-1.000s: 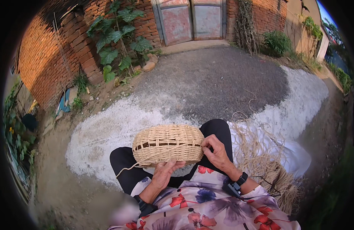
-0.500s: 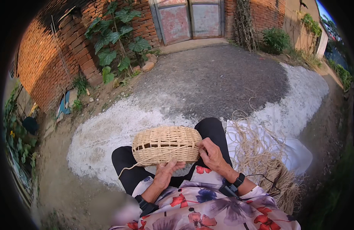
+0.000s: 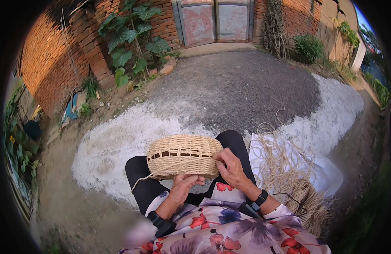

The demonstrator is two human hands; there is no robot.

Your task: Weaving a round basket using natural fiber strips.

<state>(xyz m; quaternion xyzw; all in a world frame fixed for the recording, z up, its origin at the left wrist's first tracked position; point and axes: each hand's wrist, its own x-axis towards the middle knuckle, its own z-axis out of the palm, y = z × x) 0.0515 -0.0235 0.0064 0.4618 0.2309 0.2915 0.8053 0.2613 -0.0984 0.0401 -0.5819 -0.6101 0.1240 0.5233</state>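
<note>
A woven straw-coloured basket (image 3: 182,146), oval and with a row of open gaps round its side, is held across my lap above my knees. My left hand (image 3: 183,189) supports its near lower edge, the thumb and fingers closed against the weave. At the basket's right end my right hand (image 3: 231,167) pinches a strand of twisted cord near the gap row; the fingertips partly cover it. That cord (image 3: 149,174) runs along the near side of the basket, and a loose tail hangs off its left end over my left knee.
A tangled heap of similar cord (image 3: 288,173) lies on a white sack (image 3: 326,171) beside my right leg. Pale and dark gravelly ground (image 3: 246,84) stretches ahead to a worn metal double door (image 3: 216,23). A leafy plant (image 3: 123,38) grows by the brick wall (image 3: 47,72).
The basket has tipped slightly, its gap row now a little higher in view. My right hand has shifted slightly left and up along its right end. My left hand stays underneath.
</note>
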